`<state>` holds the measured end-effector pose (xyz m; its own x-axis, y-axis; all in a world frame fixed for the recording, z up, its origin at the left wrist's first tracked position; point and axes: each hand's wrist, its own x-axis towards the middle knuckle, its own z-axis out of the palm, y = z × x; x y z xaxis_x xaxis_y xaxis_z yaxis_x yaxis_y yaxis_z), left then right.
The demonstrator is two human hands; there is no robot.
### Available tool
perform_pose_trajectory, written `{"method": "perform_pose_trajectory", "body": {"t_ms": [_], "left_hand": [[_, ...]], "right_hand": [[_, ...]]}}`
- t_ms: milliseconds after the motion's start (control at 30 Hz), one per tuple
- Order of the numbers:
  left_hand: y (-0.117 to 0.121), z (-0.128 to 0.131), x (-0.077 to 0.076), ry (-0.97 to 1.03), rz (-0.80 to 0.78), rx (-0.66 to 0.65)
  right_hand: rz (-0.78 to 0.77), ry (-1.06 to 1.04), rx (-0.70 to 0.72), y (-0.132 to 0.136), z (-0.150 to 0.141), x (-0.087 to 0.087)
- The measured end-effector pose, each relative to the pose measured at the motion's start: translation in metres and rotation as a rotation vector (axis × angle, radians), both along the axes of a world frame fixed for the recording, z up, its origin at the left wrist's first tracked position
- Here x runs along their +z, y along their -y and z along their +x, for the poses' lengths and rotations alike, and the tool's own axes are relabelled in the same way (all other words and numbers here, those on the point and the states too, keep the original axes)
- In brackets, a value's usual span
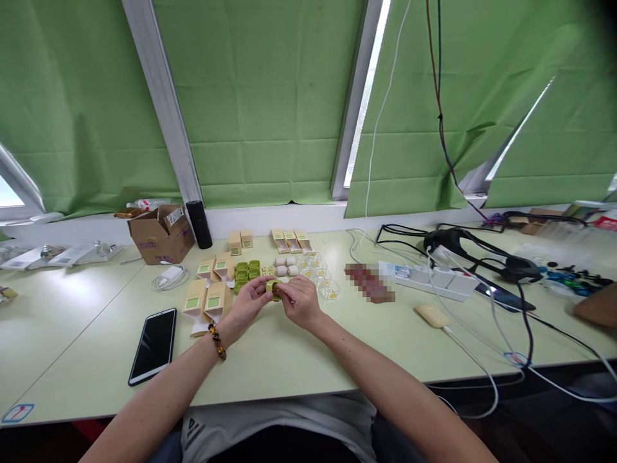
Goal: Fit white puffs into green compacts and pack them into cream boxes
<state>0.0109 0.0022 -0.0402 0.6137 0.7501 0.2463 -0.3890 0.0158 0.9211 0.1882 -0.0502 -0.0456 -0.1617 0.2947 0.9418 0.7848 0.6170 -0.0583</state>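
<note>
From where I stand, the largest thing is the pale tabletop [289,360]. Over its middle, between the far edge and the near edge, the left hand [251,301] and the right hand [303,299] come together.

Next are the paper boxes. Two closed boxes [234,243] stand upright near the far edge, and these I judge to be finished. Three open boxes [291,242] lie to the right of them along the same edge, and four more open boxes [193,299] are on the side toward the left edge, so the larger part seems not done.

Behind the right hand are some clear cups [330,290] with yellow inside. Between them and the open boxes, several green cups [241,274] are set in rows, apparently waiting. One more green cup [270,290] is lifted above the tabletop: the left fingers grasp its side, the right fingers pinch at its opening, but whether they hold something inside I cannot tell.

Smallest are the pinkish rolls [281,271] and the little yellow pieces [266,271], lying loose.
</note>
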Motion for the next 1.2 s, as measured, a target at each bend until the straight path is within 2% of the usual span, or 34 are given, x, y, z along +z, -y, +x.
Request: {"method": "perform_pose_trajectory", "body": {"t_ms": [300,433,533,633,867,1033,1200], "left_hand": [[-0.001,0.000,0.002,-0.018,0.021,0.066],[-0.005,-0.001,0.004,-0.014,0.052,0.169],[-0.007,-0.002,0.007,-0.019,0.139,0.301],[-0.004,-0.001,0.008,-0.037,0.227,0.408],[0.002,0.005,-0.001,-0.098,0.351,0.441],[0.003,0.000,0.000,-0.162,0.484,0.445],[0.005,-0.004,0.006,-0.195,0.606,0.566]], "right_hand": [[-0.008,0.043,-0.027,0.000,0.005,0.004],[0.029,0.056,0.002,0.002,0.009,0.006],[0.012,-0.002,0.007,0.005,0.008,0.007],[-0.070,-0.052,0.002,0.006,0.003,0.006],[-0.220,-0.087,-0.030,0.002,-0.005,-0.003],[-0.218,-0.097,-0.013,0.002,-0.006,-0.003],[-0.204,-0.113,-0.001,0.003,-0.005,-0.001]]}}
